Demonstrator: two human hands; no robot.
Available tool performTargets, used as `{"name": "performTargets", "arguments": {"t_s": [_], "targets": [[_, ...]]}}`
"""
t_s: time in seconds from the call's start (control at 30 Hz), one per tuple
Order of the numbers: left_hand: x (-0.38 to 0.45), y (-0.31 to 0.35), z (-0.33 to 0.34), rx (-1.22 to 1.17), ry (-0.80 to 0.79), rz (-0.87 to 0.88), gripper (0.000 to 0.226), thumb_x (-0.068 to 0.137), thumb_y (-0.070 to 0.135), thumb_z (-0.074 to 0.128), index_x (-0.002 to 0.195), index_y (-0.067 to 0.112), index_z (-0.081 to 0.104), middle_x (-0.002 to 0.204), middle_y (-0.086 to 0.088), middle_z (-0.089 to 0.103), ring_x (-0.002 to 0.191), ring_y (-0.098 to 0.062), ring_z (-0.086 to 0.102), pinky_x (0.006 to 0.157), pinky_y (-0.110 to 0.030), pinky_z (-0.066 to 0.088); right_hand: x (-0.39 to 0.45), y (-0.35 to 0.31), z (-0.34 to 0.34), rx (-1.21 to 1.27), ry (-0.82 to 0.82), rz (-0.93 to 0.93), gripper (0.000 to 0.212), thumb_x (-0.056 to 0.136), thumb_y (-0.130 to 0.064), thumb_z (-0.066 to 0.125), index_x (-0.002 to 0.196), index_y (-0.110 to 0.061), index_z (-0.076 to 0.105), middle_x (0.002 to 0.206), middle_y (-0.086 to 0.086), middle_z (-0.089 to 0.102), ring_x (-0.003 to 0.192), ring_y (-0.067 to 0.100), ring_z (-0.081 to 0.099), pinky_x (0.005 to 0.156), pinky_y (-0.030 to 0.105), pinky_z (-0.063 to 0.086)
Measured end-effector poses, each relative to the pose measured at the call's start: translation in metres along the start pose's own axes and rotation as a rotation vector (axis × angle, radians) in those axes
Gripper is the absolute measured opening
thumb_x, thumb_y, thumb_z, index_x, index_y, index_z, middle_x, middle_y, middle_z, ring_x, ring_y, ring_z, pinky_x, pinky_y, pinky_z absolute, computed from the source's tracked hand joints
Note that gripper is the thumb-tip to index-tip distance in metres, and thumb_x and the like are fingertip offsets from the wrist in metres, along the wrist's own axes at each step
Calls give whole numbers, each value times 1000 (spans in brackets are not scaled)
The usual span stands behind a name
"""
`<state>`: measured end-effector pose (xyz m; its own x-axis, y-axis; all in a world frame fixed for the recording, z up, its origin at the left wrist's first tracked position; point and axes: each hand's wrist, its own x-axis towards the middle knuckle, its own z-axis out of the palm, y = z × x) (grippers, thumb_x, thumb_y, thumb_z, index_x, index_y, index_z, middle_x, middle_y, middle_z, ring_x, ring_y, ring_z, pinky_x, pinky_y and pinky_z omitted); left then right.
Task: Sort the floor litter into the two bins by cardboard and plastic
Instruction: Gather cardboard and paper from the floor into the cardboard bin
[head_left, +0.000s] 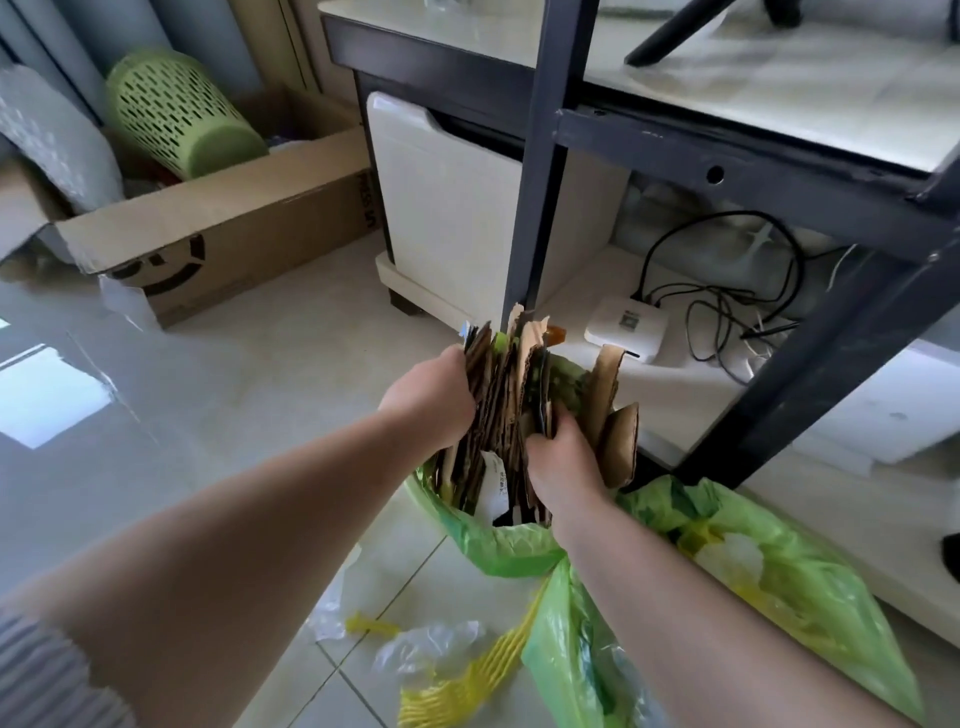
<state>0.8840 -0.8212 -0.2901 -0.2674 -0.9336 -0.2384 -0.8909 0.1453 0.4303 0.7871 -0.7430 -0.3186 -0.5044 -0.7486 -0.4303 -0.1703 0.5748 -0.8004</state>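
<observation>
Gripping: both hands hold one upright stack of torn cardboard pieces between them, over a bin lined with a green bag.
Left hand: fingers curled round the left face of the stack, near its top.
Right hand: lower down on the right side, fingers curled into the sheets and clamping them against the left hand.
Cardboard: the lower ends of the sheets sit inside the mouth of the lined bin; the ragged upper ends stand well above the rim. A white label shows among the sheets.
Loose cardboard: two more brown pieces stand just right of the right hand, leaning at the far side of the same bin.
Second green bag: lies to the right of the first, crumpled, with yellow and white plastic visible inside.
Floor litter: clear plastic film and yellow foam netting lie on the tiled floor near the bottom of the view, beside the bags.
Surroundings: a dark metal shelf frame rises just behind the cardboard; a white router with black cables sits on the low shelf to the right.
Far left: a big open cardboard box holds a green perforated basket lying on its side.
</observation>
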Motion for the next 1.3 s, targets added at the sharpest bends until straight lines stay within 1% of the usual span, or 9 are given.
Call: {"name": "performTargets", "arguments": {"t_s": [0.1,0.2,0.33,0.5,0.7,0.87,1.03,1.2,1.3], "targets": [[-2,0,12,112,22,25,61,90,3,35,145,19,15,92,-11,59,72,-27,52,60,-34,42,0,1,-3,-35,-8,-10,51,95,-21,40,144,-28,28,122,8,61,102,32,60,85,36,49],[1,-3,23,80,-77,-86,51,91,2,34,141,9,22,82,-8,55,77,-25,54,65,-35,46,1,2,-7,-57,-35,12,53,95,-15,36,146,-29,26,134,7,53,113,31,54,92,33,44],[-3,-3,29,109,-201,-165,38,96,8,35,132,-1,34,124,-20,55,108,-33,55,88,-36,43,-1,0,-12,-92,-58,44,54,95,-12,34,145,-31,27,137,7,51,118,32,51,100,34,42],[-3,-5,18,97,-213,-140,49,94,19,41,140,7,30,112,-13,51,78,-18,52,54,-23,39,-15,-2,-23,-48,-83,51,51,94,-20,39,144,-25,30,133,3,52,113,27,52,92,34,43],[-44,-24,-20,-170,-48,56,46,92,31,53,136,19,46,138,-2,51,121,-18,52,99,-29,37,-49,-9,-42,-30,-133,-74,52,94,-31,49,140,-14,33,138,5,44,103,14,39,85,28,29],[-106,-72,-23,-399,76,-12,29,91,20,56,120,18,61,123,0,62,107,-8,56,89,-21,40,-80,-5,-32,-17,15,-267,60,93,-32,50,147,-24,24,152,-5,30,138,12,28,107,29,25],[-184,-135,-18,-486,66,-169,24,91,14,56,114,17,64,105,3,65,79,-6,58,63,-19,46,-133,9,21,-135,-226,-505,49,91,-23,54,139,-21,41,144,-5,41,134,7,35,103,18,26],[-281,-222,-18,-538,12,-317,23,90,14,57,112,19,63,113,-3,68,100,-16,62,89,-34,50,-193,37,87,-286,-539,-573,36,89,-15,56,125,-17,54,123,-4,57,124,10,49,107,27,36],[-347,-285,-16,-543,13,-459,21,89,17,59,109,22,63,111,0,69,101,-16,65,86,-34,52,-238,57,123,-545,-770,-692,34,89,-17,56,122,-20,57,123,-2,60,119,11,53,100,24,38]]}}
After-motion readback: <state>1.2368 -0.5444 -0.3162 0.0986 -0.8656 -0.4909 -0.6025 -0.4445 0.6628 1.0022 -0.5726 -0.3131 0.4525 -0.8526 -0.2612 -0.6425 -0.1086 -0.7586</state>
